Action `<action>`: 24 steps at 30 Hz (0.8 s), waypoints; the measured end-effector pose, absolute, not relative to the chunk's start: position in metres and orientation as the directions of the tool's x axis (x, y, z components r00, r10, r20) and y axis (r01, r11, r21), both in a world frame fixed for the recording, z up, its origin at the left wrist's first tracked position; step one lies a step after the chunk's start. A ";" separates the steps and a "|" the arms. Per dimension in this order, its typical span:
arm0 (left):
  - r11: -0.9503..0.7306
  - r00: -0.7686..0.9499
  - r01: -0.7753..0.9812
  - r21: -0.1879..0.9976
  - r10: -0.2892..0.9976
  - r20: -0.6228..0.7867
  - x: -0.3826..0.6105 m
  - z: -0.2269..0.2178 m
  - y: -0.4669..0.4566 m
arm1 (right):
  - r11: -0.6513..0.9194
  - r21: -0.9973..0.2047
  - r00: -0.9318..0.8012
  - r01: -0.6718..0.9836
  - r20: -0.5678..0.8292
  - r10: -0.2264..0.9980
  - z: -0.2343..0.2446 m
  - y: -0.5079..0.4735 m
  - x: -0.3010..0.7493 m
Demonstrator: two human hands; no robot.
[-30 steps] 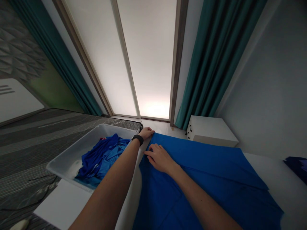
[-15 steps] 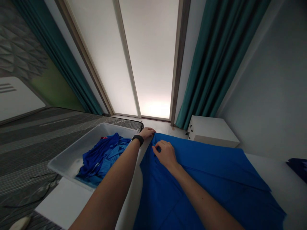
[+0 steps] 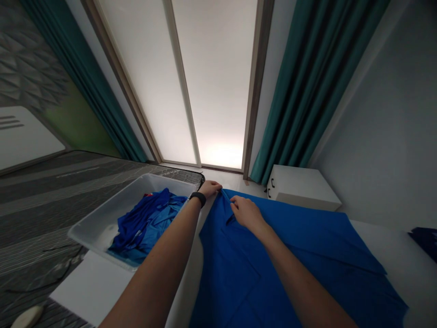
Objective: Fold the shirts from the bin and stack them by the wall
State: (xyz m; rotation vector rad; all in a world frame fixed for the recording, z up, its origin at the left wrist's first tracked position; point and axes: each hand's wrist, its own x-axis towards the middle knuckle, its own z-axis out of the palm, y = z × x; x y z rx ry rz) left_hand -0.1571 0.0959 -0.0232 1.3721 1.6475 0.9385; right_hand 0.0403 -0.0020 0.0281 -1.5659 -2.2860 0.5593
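A large piece of blue fabric lies spread over a white surface, with a few creases in it. At its far left corner my left hand, with a dark watch on the wrist, pinches the edge. My right hand is closed on the same fabric just right of that corner, pulling a small fold up between the two hands. The right fingertips are partly hidden by the hand itself. Whether the fabric is a garment or a sheet I cannot tell.
Left of my arm, a translucent plastic bin holds crumpled blue clothes. A white board lies before it. Beyond the fabric stands a white drawer cabinet. Dark folded cloth sits at the far right.
My right hand has moved slightly right and closed on the fabric, lifting a small fold near the corner. The left hand still pinches the corner.
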 end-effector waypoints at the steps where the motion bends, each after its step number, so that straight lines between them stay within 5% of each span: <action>1: 0.142 -0.108 0.409 0.901 0.988 -0.107 -0.158 -0.023 0.096 | 0.311 -0.473 -0.338 0.825 0.028 0.941 0.032 -0.003 0.041; 12: 0.105 -0.076 0.363 0.926 0.994 -0.083 -0.162 -0.033 0.099 | 0.625 -0.453 -0.610 0.636 0.201 0.766 0.001 -0.026 0.004; 18: 0.095 -0.080 0.331 0.939 0.994 -0.072 -0.165 -0.034 0.099 | 0.633 -0.561 -0.614 0.533 0.258 0.746 -0.006 -0.020 0.007; 24: 0.088 -0.090 0.342 0.936 0.994 -0.061 -0.165 -0.035 0.099 | 0.740 -0.404 -0.748 0.538 0.175 0.640 -0.006 -0.025 0.011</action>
